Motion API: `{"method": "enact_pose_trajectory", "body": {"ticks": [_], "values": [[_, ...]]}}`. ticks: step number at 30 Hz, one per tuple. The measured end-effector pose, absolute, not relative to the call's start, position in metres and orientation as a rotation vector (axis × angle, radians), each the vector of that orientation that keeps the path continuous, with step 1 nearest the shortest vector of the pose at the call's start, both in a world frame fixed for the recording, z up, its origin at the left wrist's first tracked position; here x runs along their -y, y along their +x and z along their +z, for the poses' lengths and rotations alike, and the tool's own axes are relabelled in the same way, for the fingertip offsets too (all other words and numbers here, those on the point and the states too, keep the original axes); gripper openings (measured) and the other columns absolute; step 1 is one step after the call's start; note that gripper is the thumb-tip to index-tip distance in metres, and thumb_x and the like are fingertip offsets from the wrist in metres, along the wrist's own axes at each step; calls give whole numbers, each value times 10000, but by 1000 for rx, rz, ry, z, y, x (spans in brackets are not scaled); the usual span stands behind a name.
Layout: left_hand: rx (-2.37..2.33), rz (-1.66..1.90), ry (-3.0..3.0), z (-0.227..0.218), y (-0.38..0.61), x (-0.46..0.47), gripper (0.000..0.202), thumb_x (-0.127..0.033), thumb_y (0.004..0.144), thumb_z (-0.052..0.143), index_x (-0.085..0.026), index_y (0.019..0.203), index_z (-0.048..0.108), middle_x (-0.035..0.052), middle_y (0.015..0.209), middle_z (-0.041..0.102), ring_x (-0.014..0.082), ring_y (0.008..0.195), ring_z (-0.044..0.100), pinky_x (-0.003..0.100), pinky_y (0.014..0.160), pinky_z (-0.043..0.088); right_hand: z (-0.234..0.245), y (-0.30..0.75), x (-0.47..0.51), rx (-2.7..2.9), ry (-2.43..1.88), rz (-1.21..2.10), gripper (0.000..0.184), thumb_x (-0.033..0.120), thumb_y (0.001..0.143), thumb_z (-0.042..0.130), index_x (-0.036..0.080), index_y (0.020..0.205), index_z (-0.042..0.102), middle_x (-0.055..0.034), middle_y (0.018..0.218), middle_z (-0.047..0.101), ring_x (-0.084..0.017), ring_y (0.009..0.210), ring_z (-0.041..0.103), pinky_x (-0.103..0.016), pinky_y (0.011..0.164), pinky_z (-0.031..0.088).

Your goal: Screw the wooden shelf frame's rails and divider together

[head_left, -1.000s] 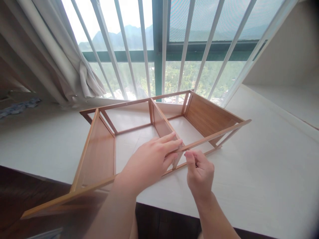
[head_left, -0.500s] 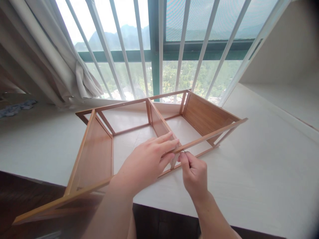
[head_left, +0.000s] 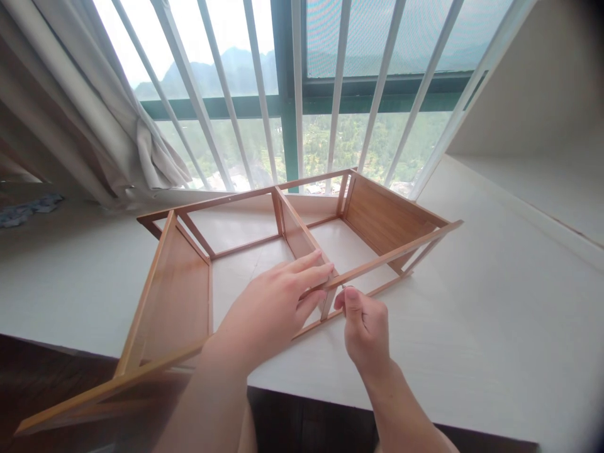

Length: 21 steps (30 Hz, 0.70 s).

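Observation:
A brown wooden shelf frame (head_left: 250,196) lies on its side on the white ledge, with panels at both ends and one across the middle. My left hand (head_left: 276,305) holds the frame where the middle panel (head_left: 298,228) meets the near rail (head_left: 391,255). Its fingers lie along the panel's edge, and the thumb is lower, near the rail. Just right of that joint, my right hand (head_left: 367,324) is closed in a pinch under the rail. A thin metal tip (head_left: 345,287) shows above its fingers; the rest of that piece is hidden.
The white ledge (head_left: 472,327) extends to both sides, with a dark floor (head_left: 306,418) below its front edge. Behind the frame stand white window bars (head_left: 336,94). A grey curtain (head_left: 94,107) hangs at left, near a bluish cloth-like item (head_left: 31,211).
The whole scene has shifted slightly left in view. My right hand has turned a little at the joint, its fingers still pinched. My left hand keeps its place on the frame.

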<state>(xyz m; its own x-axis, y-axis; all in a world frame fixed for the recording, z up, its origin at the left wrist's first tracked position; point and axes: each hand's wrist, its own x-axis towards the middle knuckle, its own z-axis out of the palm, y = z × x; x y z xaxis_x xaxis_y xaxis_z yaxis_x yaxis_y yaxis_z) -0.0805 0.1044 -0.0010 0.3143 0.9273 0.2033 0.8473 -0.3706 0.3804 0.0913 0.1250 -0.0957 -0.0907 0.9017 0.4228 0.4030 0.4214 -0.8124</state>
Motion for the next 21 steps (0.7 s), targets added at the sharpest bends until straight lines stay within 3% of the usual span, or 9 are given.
{"method": "enact_pose_trajectory", "body": {"ticks": [4, 7, 9, 13, 17, 21], "values": [[-1645, 561, 2401, 0, -80, -105, 412, -380, 966, 410, -399, 1360, 528, -55, 1479, 476, 186, 1251, 570, 325, 1061, 477, -99, 89, -124, 1613, -1129, 586, 225, 362, 938, 515, 155, 872, 576, 67, 524, 354, -69, 471, 336, -194, 501, 298], [-1651, 549, 2415, -1, -81, -106, 417, -379, 963, 417, -393, 1364, 529, -49, 1496, 453, 187, 1244, 576, 329, 1074, 469, -98, 85, -125, 1545, -1103, 521, 187, 337, 913, 564, 167, 991, 564, 76, 550, 355, -66, 485, 324, -179, 515, 310], [-1650, 545, 2415, -3, -83, -107, 424, -388, 959, 424, -379, 1368, 533, -39, 1498, 451, 188, 1255, 569, 329, 1085, 461, -96, 84, -126, 1571, -1122, 516, 195, 338, 939, 521, 165, 876, 582, 55, 559, 393, -67, 502, 336, -188, 532, 300], [-1666, 533, 2394, -6, -87, -109, 437, -435, 949, 429, -364, 1366, 542, -23, 1497, 454, 199, 1285, 550, 334, 1092, 457, -93, 86, -128, 1667, -1207, 584, 460, 398, 993, 394, 153, 622, 514, 18, 517, 426, -79, 504, 370, -220, 553, 263], [-1675, 544, 2389, -4, -84, -112, 436, -474, 932, 452, -366, 1338, 569, -25, 1467, 492, 214, 1283, 551, 360, 1091, 460, -91, 89, -127, 1709, -1234, 683, 534, 448, 1012, 313, 153, 629, 541, 3, 535, 475, -88, 525, 418, -227, 573, 259], [-1653, 809, 2339, 8, -88, -107, 329, -464, 911, 497, -337, 1137, 699, -31, 1287, 646, 210, 1193, 605, 369, 1066, 483, -86, 94, -124, 1740, -1328, 683, 503, 491, 994, 343, 164, 673, 551, 18, 521, 441, -91, 523, 413, -225, 566, 250]]}}
